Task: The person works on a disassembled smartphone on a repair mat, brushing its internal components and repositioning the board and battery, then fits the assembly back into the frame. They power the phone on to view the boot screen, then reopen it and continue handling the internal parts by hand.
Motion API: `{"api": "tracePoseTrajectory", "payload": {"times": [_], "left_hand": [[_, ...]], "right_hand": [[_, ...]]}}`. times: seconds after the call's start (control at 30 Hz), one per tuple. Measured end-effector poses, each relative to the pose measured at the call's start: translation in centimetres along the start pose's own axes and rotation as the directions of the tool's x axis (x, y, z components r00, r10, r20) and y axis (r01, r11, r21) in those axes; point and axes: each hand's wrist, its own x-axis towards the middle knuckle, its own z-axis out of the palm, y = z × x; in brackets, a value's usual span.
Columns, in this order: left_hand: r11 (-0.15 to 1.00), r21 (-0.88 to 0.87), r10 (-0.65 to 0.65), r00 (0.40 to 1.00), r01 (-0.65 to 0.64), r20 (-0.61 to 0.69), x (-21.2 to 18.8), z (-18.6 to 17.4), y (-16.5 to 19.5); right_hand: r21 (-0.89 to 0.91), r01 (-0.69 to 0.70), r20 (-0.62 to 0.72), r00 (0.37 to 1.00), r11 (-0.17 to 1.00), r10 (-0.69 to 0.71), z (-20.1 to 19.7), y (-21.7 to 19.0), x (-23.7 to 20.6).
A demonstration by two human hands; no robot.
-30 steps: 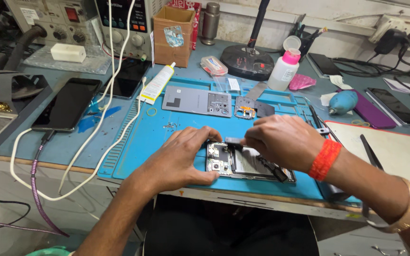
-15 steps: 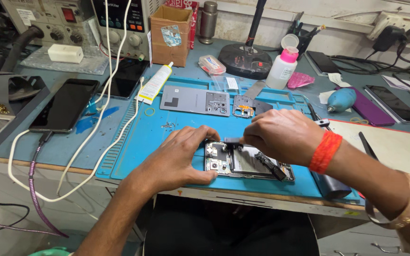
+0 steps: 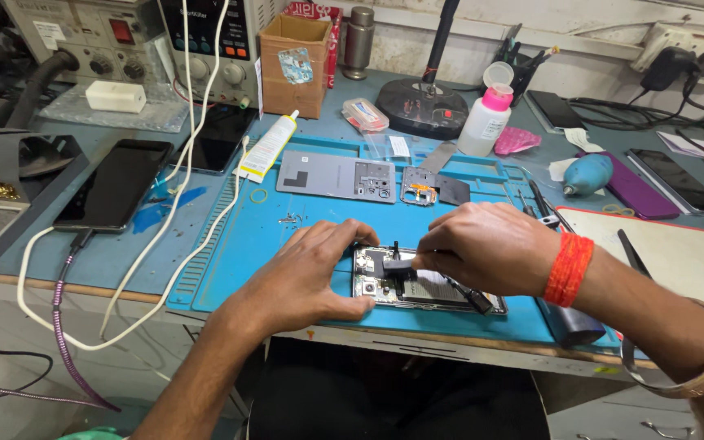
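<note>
Both hands point(image 3: 311, 273) point(image 3: 486, 248) on opened phone point(image 3: 425, 287), right perhaps gripping a black tool point(image 3: 401, 265).

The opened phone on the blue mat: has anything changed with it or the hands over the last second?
Hardly anything. The right hand shifted slightly over the opened phone, keeping its dark tool on it. The left hand stayed pressed on the phone's left end, and the blue mat stayed put.

left hand point(image 3: 307, 273) flat, fingers spread, right hand point(image 3: 486, 248) pinching
</note>
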Motion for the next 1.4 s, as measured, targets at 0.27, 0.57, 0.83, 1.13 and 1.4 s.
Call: {"api": "tracePoseTrajectory", "payload": {"times": [0.27,0.57,0.83,1.13,1.4], "left_hand": [[1.0,0.0,0.03,0.999,-0.03,-0.019,0.09,0.02,-0.02],[1.0,-0.007,0.022,1.0,-0.022,-0.019,-0.03,-0.02,0.08],[0.998,-0.008,0.055,0.998,-0.056,-0.036,0.06,-0.04,0.01],[0.998,-0.003,0.057,0.998,-0.057,-0.032,0.0,-0.05,0.03],[1.0,0.001,0.024,1.0,-0.024,-0.019,-0.01,-0.08,0.04]], "right_hand": [[-0.031,0.016,-0.085,0.996,0.999,-0.018,0.14,-0.16,0.03],[0.014,0.037,-0.131,0.991,0.999,-0.034,0.08,-0.29,-0.07],[-0.01,0.036,-0.088,0.995,0.999,-0.037,0.28,-0.34,-0.05],[-0.023,0.018,-0.037,0.999,1.0,-0.019,0.13,-0.23,-0.33],[0.049,0.092,0.025,0.995,0.994,-0.094,0.12,-0.24,-0.3]]}}
